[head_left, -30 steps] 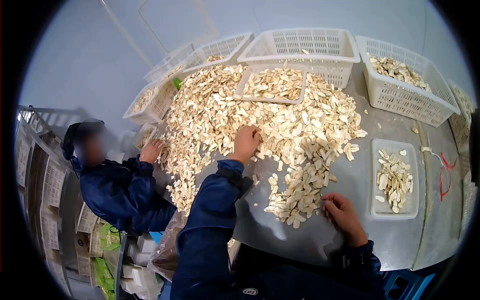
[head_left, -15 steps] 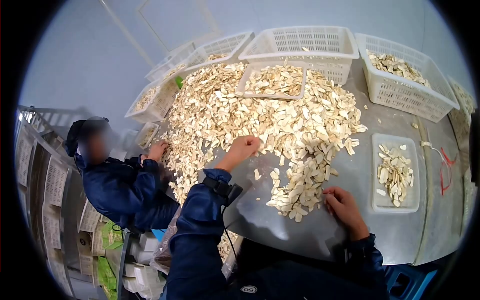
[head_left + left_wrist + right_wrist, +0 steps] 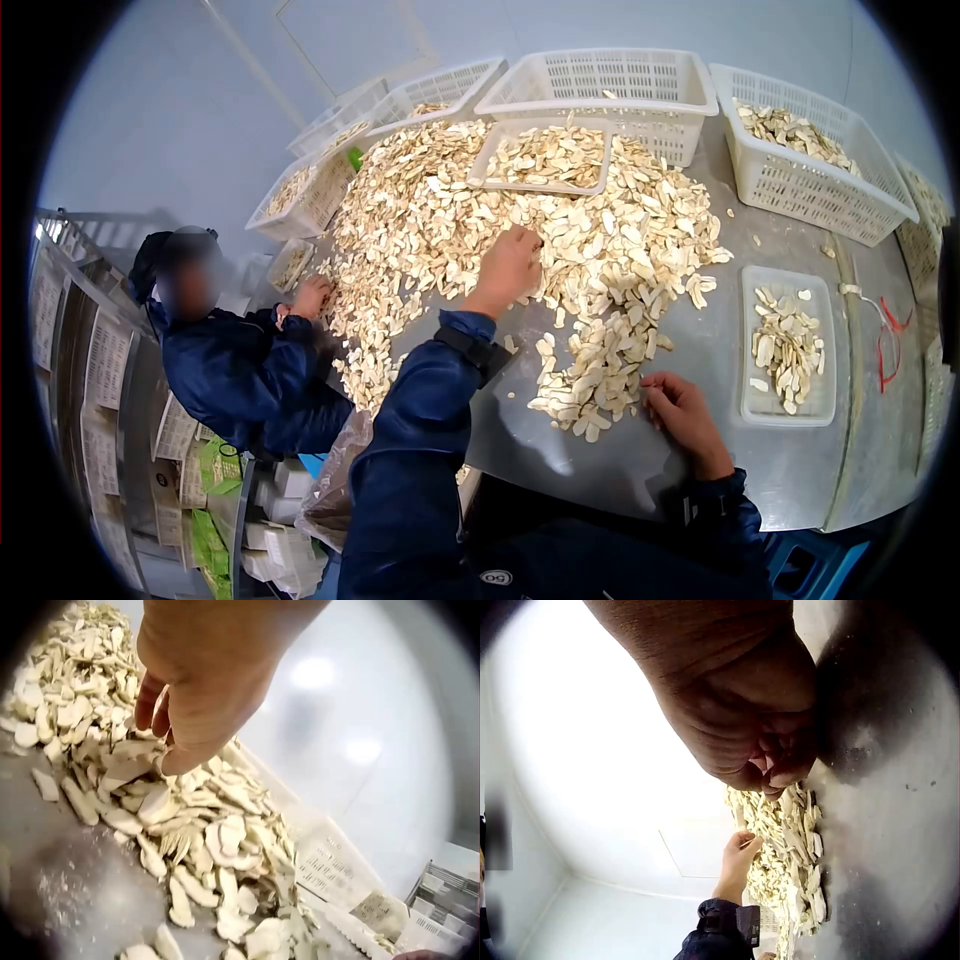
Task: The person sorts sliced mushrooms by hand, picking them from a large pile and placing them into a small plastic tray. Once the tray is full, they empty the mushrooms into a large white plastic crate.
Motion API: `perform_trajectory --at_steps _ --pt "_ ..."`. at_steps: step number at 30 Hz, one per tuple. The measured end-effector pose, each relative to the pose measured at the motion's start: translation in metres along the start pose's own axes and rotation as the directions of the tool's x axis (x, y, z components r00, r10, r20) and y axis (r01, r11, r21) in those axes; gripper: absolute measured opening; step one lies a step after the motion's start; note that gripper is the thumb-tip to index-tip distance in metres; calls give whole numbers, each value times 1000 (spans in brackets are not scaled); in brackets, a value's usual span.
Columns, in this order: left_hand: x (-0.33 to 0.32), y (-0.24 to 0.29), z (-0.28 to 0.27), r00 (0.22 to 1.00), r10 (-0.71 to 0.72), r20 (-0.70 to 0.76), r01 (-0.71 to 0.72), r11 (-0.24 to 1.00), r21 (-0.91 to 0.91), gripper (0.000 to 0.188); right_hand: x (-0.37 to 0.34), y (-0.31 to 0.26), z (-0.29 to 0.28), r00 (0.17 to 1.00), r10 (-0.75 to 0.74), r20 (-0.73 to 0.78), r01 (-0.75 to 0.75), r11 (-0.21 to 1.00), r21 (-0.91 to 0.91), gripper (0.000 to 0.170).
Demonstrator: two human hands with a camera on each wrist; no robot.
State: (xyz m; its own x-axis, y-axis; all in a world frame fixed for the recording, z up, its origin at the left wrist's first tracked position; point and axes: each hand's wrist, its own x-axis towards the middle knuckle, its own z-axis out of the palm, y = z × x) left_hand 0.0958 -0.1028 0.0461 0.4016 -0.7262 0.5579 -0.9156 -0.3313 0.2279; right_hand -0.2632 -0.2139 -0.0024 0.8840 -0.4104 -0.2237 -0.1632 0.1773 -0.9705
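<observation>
Pale dried slices form a large heap [image 3: 430, 190] in the head view, with a smaller pile [image 3: 590, 375] nearer the front edge. My left hand [image 3: 508, 268] reaches into the heap's near side. In the left wrist view, that hand [image 3: 210, 682] has its thumb and curled fingers around a pale slice [image 3: 127, 771] above other slices. My right hand [image 3: 690, 415] rests on the metal table [image 3: 690, 245] beside the small pile's right side. The right wrist view shows this hand [image 3: 742, 712] loosely curled, with no slice visible in it.
A shallow tray [image 3: 790, 410] holding slices lies at the right; another tray [image 3: 480, 182] sits on the heap. White baskets [image 3: 600, 100] line the back. Another person [image 3: 250, 375] works at the left. A red string [image 3: 882, 350] lies at the far right.
My left hand moved back left at first, then forward and right onto the heap. My right hand has stayed almost still. At the left, the other person's hand has shifted slightly.
</observation>
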Motion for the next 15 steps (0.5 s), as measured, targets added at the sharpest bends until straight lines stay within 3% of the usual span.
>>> perform_trajectory --at_steps 2,5,9,10,13,15 --pt "-2 0 12 997 77 3 -77 995 69 14 -1 1 0 1000 12 -8 -12 1000 1 21" --pt "-7 -3 19 997 12 74 -22 991 130 12 -4 -4 0 1000 8 -19 -9 999 -49 21" --pt "-14 -10 17 966 -233 108 251 948 -195 12 -2 1 -1 1000 -9 -11 9 999 -39 20" --pt "-14 -9 8 889 -354 290 432 858 -277 17 -3 0 0 1000 -9 -12 9 999 -33 20" --pt "-23 -14 3 776 -372 509 630 486 -606 17 -2 3 2 1000 -7 -23 7 1000 -27 20" --pt "-25 -4 -10 703 -384 599 711 354 -608 16 -3 3 2 1000 -4 -23 4 999 -32 20"
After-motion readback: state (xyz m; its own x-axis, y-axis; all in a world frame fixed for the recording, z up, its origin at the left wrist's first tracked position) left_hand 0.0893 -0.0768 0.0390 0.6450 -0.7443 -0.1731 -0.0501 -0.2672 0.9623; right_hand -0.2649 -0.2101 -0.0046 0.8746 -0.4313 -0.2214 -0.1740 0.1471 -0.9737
